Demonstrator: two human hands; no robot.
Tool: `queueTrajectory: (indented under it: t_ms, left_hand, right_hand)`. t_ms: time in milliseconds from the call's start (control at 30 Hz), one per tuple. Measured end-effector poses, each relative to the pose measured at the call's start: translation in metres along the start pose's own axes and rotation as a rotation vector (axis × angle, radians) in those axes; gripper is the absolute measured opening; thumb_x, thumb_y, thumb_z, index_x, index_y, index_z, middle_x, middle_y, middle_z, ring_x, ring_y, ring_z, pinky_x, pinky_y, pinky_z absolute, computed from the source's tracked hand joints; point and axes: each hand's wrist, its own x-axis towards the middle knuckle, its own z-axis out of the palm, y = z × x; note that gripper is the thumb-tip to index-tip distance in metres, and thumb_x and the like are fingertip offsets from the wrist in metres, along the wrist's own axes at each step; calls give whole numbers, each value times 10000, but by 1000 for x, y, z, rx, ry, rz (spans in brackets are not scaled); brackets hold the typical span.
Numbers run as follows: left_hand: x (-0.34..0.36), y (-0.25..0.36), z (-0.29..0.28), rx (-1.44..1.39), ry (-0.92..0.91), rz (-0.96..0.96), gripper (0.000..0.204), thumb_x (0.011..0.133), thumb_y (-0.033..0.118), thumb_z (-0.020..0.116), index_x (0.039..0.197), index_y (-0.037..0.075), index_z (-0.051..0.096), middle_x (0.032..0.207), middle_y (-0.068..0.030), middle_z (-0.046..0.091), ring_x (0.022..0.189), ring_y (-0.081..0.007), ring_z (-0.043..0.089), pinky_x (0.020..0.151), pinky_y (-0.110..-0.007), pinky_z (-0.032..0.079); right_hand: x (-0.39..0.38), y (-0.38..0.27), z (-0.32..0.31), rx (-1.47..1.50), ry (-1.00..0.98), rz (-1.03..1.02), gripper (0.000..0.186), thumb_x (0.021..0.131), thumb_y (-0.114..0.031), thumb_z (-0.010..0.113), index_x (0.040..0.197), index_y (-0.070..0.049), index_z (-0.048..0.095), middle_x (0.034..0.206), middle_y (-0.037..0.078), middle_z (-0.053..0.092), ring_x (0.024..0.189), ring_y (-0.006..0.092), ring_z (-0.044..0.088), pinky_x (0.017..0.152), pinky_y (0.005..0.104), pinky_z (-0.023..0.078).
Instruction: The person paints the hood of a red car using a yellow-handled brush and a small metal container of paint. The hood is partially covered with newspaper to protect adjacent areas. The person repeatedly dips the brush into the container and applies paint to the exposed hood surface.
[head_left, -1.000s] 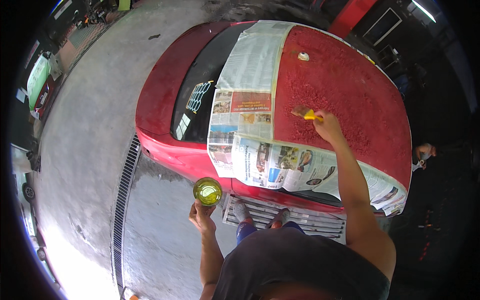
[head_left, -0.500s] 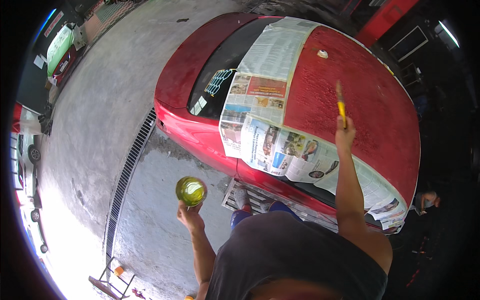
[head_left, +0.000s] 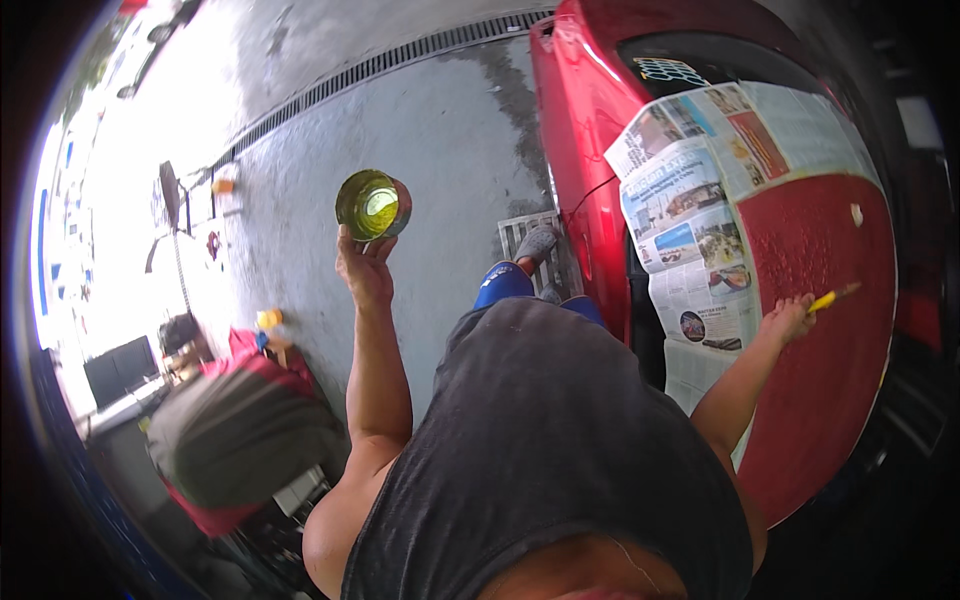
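My left hand (head_left: 366, 268) is closed round the lower side of a round metal can (head_left: 398, 210), held out over the grey floor. Yellow-green liquid shows inside the can. In my right hand (head_left: 789, 318) is a paintbrush (head_left: 833, 297) with a yellow handle, its bristles pointing away to the right. The brush hangs over the red car roof (head_left: 828, 400); whether the bristles touch it I cannot tell. Part of the roof surface looks rough and wrinkled. Newspaper sheets (head_left: 690, 215) cover the side and rear glass along the roof's border.
My feet stand on a slatted platform (head_left: 515, 232) beside the red car (head_left: 590, 120). A small pale lump (head_left: 856, 214) lies on the roof. A drain grate (head_left: 400, 60) crosses the floor. At the left are a metal-framed stand (head_left: 172, 195) and a covered vehicle (head_left: 245, 435).
My view has swung to the left, so the car now sits farther right. The can and the brush remain in my hands, and the brush has turned to point right.
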Motion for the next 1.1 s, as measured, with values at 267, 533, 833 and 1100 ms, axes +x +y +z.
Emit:
queueTrajectory:
  t_ms: [267, 533, 833, 1100]
  left_hand:
    - [-58, -1, -85, -109, 261, 95, 570, 937, 461, 568, 1251, -12, 517, 1144, -188, 596, 942, -304, 657, 821, -444, 570]
    - [-32, -7, -105, -185, 367, 31, 556, 910, 455, 600, 1220, -2, 538, 1144, -166, 598, 931, -292, 657, 792, -429, 575]
    - [-20, -9, -106, -384, 415, 85, 360, 947, 315, 582, 1147, 16, 601, 1057, -106, 657, 852, -284, 700, 709, -427, 605]
    - [-20, -2, -99, -393, 537, 135, 431, 919, 368, 618, 1118, -14, 589, 969, -123, 672, 797, -269, 701, 687, -411, 612]
  right_hand:
    - [-49, -30, 56, -146, -23, -154, 340, 960, -232, 608, 1146, 16, 467, 888, 80, 546, 699, 153, 506, 608, 308, 448]
    - [-77, -6, 151, -181, -210, -341, 409, 944, -276, 639, 1145, 42, 480, 885, 132, 588, 664, 185, 548, 572, 307, 488]
    - [-146, 31, 269, -418, -328, -820, 483, 925, -386, 659, 1097, 44, 522, 934, 201, 591, 827, 313, 606, 729, 409, 510]
    - [-261, 23, 389, -163, -686, -924, 450, 925, -353, 675, 1080, 53, 557, 915, 171, 606, 783, 273, 609, 719, 350, 512]
